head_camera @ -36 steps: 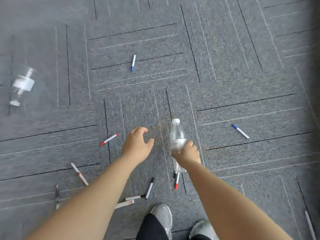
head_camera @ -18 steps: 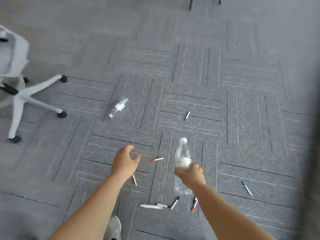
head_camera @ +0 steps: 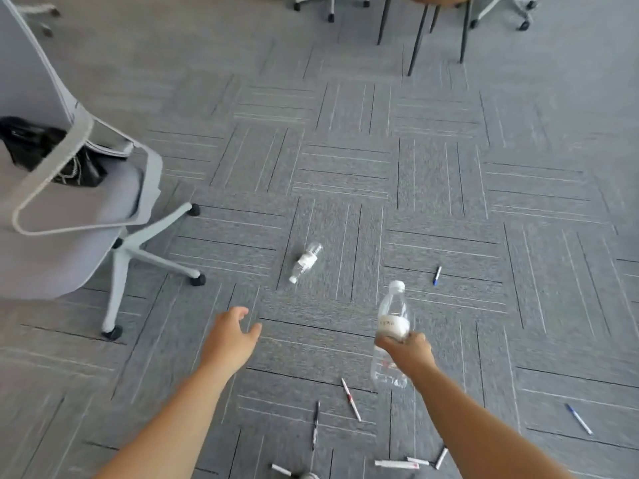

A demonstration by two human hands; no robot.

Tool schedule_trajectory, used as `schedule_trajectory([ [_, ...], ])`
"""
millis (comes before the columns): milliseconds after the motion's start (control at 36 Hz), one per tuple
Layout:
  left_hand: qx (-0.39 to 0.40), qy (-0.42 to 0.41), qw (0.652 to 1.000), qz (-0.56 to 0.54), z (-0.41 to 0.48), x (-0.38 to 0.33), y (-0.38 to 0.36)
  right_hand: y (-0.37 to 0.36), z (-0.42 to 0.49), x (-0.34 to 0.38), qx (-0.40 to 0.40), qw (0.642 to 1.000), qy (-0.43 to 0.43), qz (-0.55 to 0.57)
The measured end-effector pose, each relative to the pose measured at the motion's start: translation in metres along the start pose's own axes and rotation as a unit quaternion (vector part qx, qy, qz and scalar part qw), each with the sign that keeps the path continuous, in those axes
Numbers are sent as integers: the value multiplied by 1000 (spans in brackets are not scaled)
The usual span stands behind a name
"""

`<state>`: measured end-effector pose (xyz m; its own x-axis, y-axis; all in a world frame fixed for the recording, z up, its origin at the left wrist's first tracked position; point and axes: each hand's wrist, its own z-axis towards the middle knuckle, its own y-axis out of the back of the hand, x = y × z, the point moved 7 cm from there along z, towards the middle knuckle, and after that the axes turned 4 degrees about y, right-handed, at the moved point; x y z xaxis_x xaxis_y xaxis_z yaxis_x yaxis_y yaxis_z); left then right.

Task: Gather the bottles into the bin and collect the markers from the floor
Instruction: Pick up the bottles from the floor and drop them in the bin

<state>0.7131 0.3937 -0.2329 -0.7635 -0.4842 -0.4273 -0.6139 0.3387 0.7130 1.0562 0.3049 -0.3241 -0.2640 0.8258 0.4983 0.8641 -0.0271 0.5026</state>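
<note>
- The right hand (head_camera: 406, 350) grips a clear bottle (head_camera: 394, 316) round its middle, just under the label, cap up and leaning a little. The left hand (head_camera: 231, 335) holds nothing, its fingers spread and loosely curved.
- The step in hand looks to be fetching the second bottle (head_camera: 306, 262). It lies on its side on the floor (head_camera: 345, 150), to the right of the office chair (head_camera: 69, 209) and apart from its wheeled base.
- To do it well, use the free left hand and come down over the barrel near the label. An empty bottle on its side will probably roll if nudged at the cap.
- That bottle lies ahead of the left hand and slightly to its right, well apart, with only bare carpet between. Its cap end is the nearer one.
- A blue-tipped marker (head_camera: 437, 274) lies farther from the chair than the second bottle.
- No bin is in view, so both bottles would need carrying.
</note>
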Motion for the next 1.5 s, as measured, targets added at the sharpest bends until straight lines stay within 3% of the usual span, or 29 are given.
schedule_trajectory([
  [194,33,-8,999,21,81,-28,9,-27,45,62,-3,999,-12,38],
  [361,66,7,997,26,184,-70,-7,-65,114,101,-15,993,-70,95],
  [611,95,-34,983,153,351,-124,-43,-125,238,150,-27,987,-137,79],
  [778,139,-69,967,202,432,-139,-120,-153,300,151,-65,983,-161,65],
  [889,177,-121,934,286,485,-134,-190,-198,344,131,-99,980,-163,57],
  [1000,203,-102,919,323,538,-102,-260,-243,390,106,-138,973,-178,47],
  [1250,228,-37,936,264,598,-39,-361,-295,458,57,-141,967,-200,65],
  [1500,216,-57,953,203,553,-94,-326,-249,413,72,-150,961,-200,119],
])
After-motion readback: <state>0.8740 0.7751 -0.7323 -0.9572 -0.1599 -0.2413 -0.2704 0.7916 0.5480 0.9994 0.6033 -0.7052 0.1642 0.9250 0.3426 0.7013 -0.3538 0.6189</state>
